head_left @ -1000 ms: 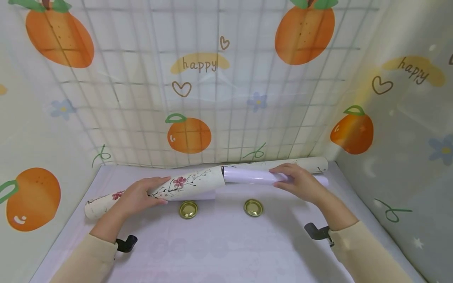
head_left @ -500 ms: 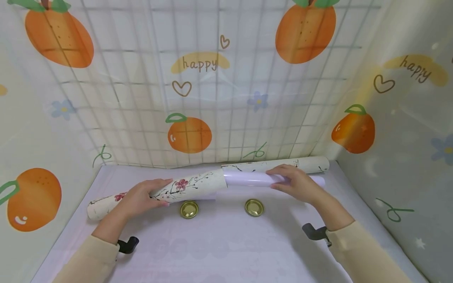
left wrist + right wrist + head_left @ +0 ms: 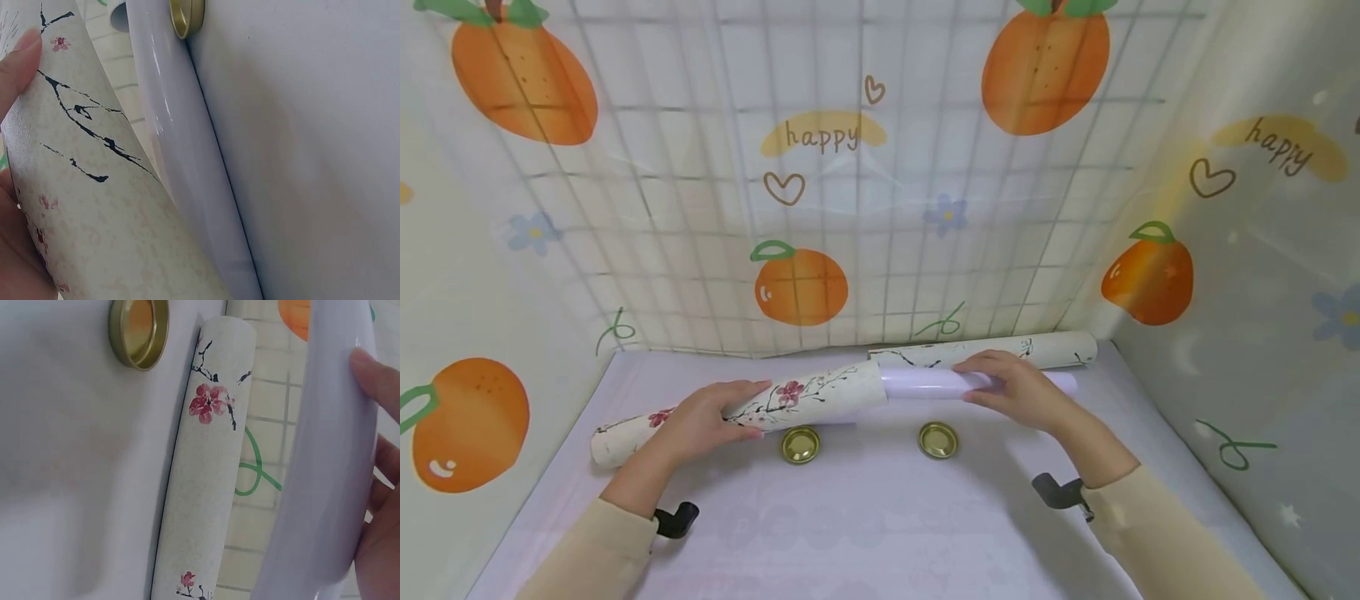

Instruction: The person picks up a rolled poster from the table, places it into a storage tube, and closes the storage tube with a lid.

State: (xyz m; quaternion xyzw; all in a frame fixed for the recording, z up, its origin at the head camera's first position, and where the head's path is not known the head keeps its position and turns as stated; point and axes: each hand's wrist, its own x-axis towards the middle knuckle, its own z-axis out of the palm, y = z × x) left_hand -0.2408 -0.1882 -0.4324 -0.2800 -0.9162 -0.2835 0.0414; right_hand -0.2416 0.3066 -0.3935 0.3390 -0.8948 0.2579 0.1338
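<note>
My left hand (image 3: 703, 423) grips a cream tube printed with plum blossom (image 3: 823, 397), fingers over the far side and thumb on the near side. In the left wrist view this tube slants down the left. My right hand (image 3: 1026, 393) holds a glossy pale lilac tube (image 3: 917, 383) between thumb and fingers. The lilac tube's left end is hidden inside the open right end of the blossom tube. Both are held up over the table, roughly in one line. In the right wrist view, the lilac tube runs beside the thumb and fingers.
A second blossom tube (image 3: 1063, 350) lies along the back, behind my right hand. Another lilac tube (image 3: 181, 150) lies under the held blossom tube. Two round gold lids (image 3: 801, 445) sit on the table in front. A fruit-printed curtain (image 3: 880, 242) hangs over a wire grid behind.
My right hand has moved left, and the lilac tube has slid further into the blossom tube. My left hand and the blossom tube have shifted slightly right.
</note>
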